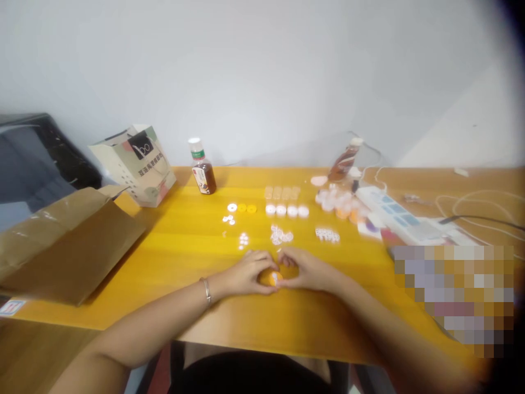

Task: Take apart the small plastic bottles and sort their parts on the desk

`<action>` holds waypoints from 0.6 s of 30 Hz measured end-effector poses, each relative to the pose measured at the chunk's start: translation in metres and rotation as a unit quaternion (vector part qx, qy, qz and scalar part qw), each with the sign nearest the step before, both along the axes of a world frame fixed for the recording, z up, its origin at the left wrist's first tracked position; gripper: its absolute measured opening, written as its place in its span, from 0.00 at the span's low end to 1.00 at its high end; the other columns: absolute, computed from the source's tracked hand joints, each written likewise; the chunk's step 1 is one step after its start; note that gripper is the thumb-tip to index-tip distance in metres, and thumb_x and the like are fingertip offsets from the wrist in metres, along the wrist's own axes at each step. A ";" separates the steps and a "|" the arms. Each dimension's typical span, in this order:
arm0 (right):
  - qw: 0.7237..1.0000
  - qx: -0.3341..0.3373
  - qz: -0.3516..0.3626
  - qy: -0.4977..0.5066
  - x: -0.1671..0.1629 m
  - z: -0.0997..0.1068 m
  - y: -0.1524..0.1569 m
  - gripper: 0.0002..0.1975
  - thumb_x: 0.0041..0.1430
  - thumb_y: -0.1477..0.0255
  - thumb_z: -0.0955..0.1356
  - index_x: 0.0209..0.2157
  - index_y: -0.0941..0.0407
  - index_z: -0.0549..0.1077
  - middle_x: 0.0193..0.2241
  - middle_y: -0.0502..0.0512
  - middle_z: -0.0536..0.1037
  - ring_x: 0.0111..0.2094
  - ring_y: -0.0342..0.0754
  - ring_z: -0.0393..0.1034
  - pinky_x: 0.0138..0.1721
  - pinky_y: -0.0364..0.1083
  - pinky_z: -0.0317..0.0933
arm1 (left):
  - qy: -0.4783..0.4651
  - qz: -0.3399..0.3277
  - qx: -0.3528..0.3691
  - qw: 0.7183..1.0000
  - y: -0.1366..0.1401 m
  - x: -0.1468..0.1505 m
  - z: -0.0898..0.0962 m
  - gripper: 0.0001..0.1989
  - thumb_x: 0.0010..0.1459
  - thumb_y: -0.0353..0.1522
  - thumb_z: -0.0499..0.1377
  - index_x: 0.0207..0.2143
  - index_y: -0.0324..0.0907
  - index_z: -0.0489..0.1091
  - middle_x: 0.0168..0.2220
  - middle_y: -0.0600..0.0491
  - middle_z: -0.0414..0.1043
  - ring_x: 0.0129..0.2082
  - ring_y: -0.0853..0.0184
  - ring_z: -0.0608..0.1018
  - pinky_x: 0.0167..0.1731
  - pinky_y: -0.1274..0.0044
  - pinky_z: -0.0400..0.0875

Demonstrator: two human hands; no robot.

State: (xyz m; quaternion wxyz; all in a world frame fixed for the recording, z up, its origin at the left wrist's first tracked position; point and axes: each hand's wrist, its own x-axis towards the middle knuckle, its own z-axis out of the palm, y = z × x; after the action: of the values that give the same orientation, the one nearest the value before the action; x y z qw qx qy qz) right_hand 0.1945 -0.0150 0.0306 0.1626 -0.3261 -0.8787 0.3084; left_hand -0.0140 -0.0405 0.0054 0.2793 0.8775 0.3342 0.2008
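Note:
Near the front of the table, my left hand [253, 272] is closed around a small orange round piece [271, 278], thumb below and fingers above. A small white part shows on its face, too blurred to name. My right hand [305, 269] is curled, its thumb at the right edge of the orange piece and its index finger bent above. Just beyond my fingers lie small white parts [243, 241], clear ring-like pieces [281, 235] and a cluster of little white pieces [327, 235]. Farther back stand white round caps [287, 210] in a row, beside yellow discs [246, 208].
A dark-drink bottle [204, 172] and a paper bag [143, 169] stand at the back left, near an open cardboard box [82, 246]. Right of centre are another bottle [345, 161], a pile of pale and orange pieces [338, 201], a power strip [396, 213] and cables [471, 200].

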 end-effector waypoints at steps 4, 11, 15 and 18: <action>0.999 0.041 -0.009 -0.002 0.002 -0.008 -0.010 0.24 0.39 0.55 0.72 0.33 0.55 0.65 0.30 0.51 0.68 0.32 0.46 0.62 0.34 0.45 0.57 | -0.009 -0.002 -0.008 1.000 0.001 -0.001 0.001 0.22 0.47 0.41 0.62 0.44 0.43 0.65 0.43 0.50 0.67 0.43 0.63 0.68 0.45 0.73 0.58; 0.998 0.064 0.000 -0.007 0.002 -0.011 -0.004 0.25 0.37 0.53 0.72 0.33 0.55 0.66 0.31 0.52 0.69 0.33 0.48 0.63 0.36 0.46 0.58 | -0.003 -0.027 0.001 1.000 0.002 -0.007 0.014 0.20 0.49 0.38 0.62 0.44 0.44 0.64 0.44 0.51 0.67 0.44 0.64 0.69 0.45 0.73 0.59; 0.998 0.052 -0.028 0.010 0.006 -0.013 0.001 0.24 0.39 0.53 0.72 0.33 0.54 0.66 0.30 0.52 0.69 0.33 0.48 0.64 0.36 0.47 0.60 | 0.002 -0.027 0.018 0.999 0.002 -0.008 0.017 0.18 0.51 0.37 0.60 0.44 0.43 0.64 0.43 0.51 0.68 0.44 0.65 0.69 0.45 0.74 0.59; 0.997 0.031 -0.046 0.057 0.007 -0.014 0.007 0.23 0.41 0.54 0.71 0.34 0.55 0.66 0.31 0.53 0.69 0.33 0.48 0.65 0.37 0.47 0.61 | 0.007 -0.030 0.023 0.999 0.001 -0.007 0.017 0.16 0.52 0.37 0.59 0.44 0.44 0.65 0.42 0.51 0.68 0.43 0.65 0.69 0.45 0.74 0.59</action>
State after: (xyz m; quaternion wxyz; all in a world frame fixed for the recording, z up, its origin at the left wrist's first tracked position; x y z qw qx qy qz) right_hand 0.2012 -0.0077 0.0166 0.2361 -0.3427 -0.8613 0.2914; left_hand -0.0209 -0.0395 0.0220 0.2621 0.8948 0.3051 0.1936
